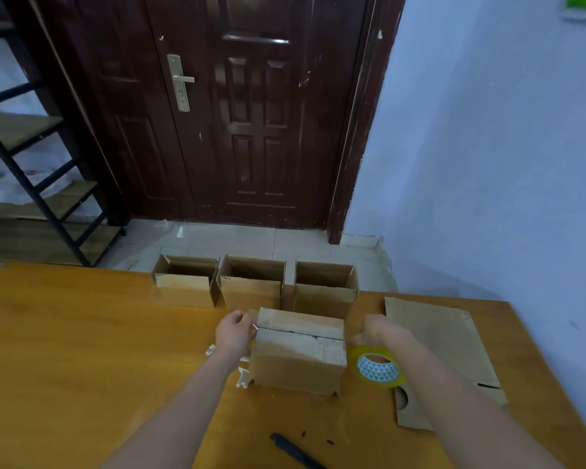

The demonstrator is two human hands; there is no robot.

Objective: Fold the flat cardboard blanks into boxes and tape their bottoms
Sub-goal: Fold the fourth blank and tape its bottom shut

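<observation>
A cardboard box (298, 360) stands upside down on the wooden table (82, 350), its bottom flaps folded shut with a seam across the top. My left hand (234, 330) pinches the tape end against the box's left top edge. My right hand (374, 330) is at the box's right edge and holds a yellowish roll of clear tape (376, 367), which hangs below the wrist. Clear tape seems stretched across the seam, though it is hard to see.
Three open boxes (254, 286) stand in a row at the table's far edge. Flat cardboard blanks (444, 336) lie at the right. A black pen-like tool (295, 451) lies near the front edge. Small tape scraps (242, 377) lie left of the box. A dark door is beyond.
</observation>
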